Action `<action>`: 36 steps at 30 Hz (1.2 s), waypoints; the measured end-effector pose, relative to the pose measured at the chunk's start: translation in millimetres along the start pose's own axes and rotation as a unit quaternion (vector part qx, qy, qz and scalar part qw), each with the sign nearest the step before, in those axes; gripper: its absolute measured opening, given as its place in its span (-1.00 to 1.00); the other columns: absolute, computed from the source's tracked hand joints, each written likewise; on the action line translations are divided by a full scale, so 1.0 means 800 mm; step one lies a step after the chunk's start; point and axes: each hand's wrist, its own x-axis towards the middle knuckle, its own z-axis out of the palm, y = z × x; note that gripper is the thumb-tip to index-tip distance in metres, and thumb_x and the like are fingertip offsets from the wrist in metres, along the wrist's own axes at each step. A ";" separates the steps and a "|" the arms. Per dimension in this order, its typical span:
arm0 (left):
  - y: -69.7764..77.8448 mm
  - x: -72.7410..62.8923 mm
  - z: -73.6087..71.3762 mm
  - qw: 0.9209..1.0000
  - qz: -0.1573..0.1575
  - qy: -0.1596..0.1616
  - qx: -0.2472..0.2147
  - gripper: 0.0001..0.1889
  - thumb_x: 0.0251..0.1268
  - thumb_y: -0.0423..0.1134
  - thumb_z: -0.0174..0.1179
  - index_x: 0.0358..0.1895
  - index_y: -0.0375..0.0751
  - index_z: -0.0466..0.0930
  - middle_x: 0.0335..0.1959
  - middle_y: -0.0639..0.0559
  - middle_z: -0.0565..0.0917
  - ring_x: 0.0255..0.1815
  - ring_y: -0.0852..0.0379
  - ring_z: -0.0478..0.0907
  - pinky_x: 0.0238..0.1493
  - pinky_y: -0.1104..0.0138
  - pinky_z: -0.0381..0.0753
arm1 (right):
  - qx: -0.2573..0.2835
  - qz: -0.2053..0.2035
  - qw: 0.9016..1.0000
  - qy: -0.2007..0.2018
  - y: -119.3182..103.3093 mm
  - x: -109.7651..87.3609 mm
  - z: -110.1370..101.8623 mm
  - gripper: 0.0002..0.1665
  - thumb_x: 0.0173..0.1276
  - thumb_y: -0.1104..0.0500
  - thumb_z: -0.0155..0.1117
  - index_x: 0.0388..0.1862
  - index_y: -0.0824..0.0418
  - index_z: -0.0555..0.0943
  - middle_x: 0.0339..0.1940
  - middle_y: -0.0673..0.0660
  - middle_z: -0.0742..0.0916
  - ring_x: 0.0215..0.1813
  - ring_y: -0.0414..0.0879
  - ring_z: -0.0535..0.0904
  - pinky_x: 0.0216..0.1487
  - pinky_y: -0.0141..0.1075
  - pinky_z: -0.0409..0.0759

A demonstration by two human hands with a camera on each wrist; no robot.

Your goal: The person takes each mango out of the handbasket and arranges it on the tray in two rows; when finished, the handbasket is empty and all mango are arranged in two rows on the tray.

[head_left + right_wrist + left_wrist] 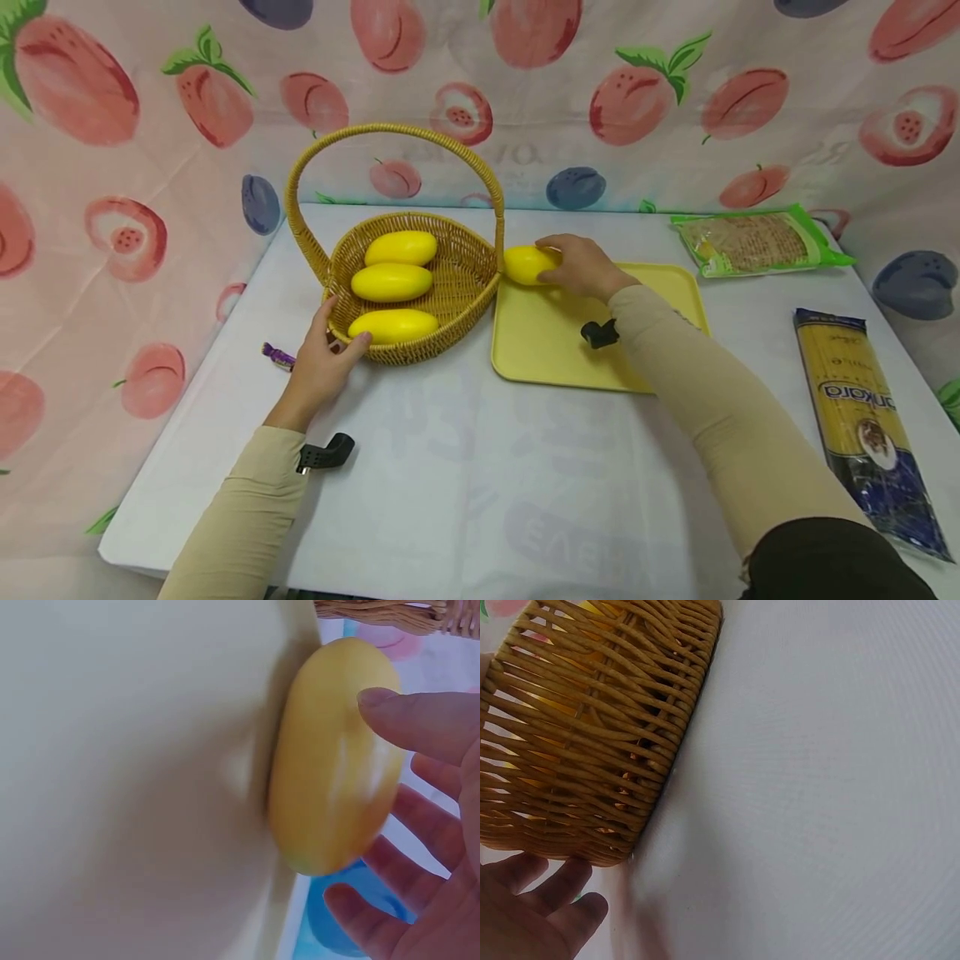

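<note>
A yellow wicker basket with a tall arched handle stands on the table, with three yellow mangoes inside, one of them a mango near the front rim. My left hand holds the basket's front left rim, its thumb at the rim; in the left wrist view its fingertips lie against the woven side. At the far left corner of a yellow tray, my right hand grips another yellow mango, thumb on one side and fingers round the other. This mango's left end overlaps the basket's right rim in the head view.
A purple-wrapped candy lies left of the basket. At the back right is a green-edged food packet, and along the right side a yellow and blue Ankara packet. A fruit-print cloth hangs behind the table.
</note>
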 end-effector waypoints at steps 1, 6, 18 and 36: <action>0.000 0.000 0.000 1.000 -0.001 0.000 0.000 -0.07 0.45 0.16 0.12 0.65 -0.05 -0.24 0.61 -0.26 -0.06 0.52 -0.30 0.08 0.45 -0.15 0.16 | 0.001 0.000 1.000 0.001 0.000 -0.002 -0.002 -0.22 0.39 0.06 0.35 0.52 0.20 0.34 0.52 0.22 0.37 0.54 0.21 0.15 0.52 0.06 0.11; 0.001 0.000 -0.002 1.000 -0.001 0.000 -0.001 -0.07 0.45 0.16 0.11 0.65 -0.03 -0.25 0.61 -0.26 -0.05 0.51 -0.31 0.11 0.45 -0.15 0.17 | 0.003 0.002 1.000 0.003 0.000 -0.014 -0.017 -0.22 0.41 0.03 0.32 0.53 0.17 0.33 0.54 0.21 0.34 0.53 0.21 0.16 0.49 0.12 0.14; 0.000 0.002 -0.002 1.000 0.002 0.003 -0.004 -0.07 0.45 0.16 0.12 0.65 -0.03 -0.24 0.61 -0.25 -0.05 0.51 -0.30 0.10 0.45 -0.14 0.17 | -0.016 -0.048 0.998 0.023 -0.010 -0.046 -0.040 -0.24 0.43 0.03 0.31 0.52 0.20 0.33 0.52 0.23 0.37 0.52 0.21 0.19 0.49 0.13 0.15; 0.002 0.000 0.000 1.000 0.000 -0.003 -0.005 -0.08 0.46 0.14 0.12 0.65 -0.04 -0.25 0.62 -0.23 -0.08 0.53 -0.27 0.05 0.46 -0.13 0.15 | -0.055 -0.210 0.973 0.075 -0.074 -0.082 -0.041 -0.33 0.36 0.10 0.41 0.39 0.30 0.48 0.35 0.22 0.57 0.41 0.13 0.39 0.45 0.01 0.28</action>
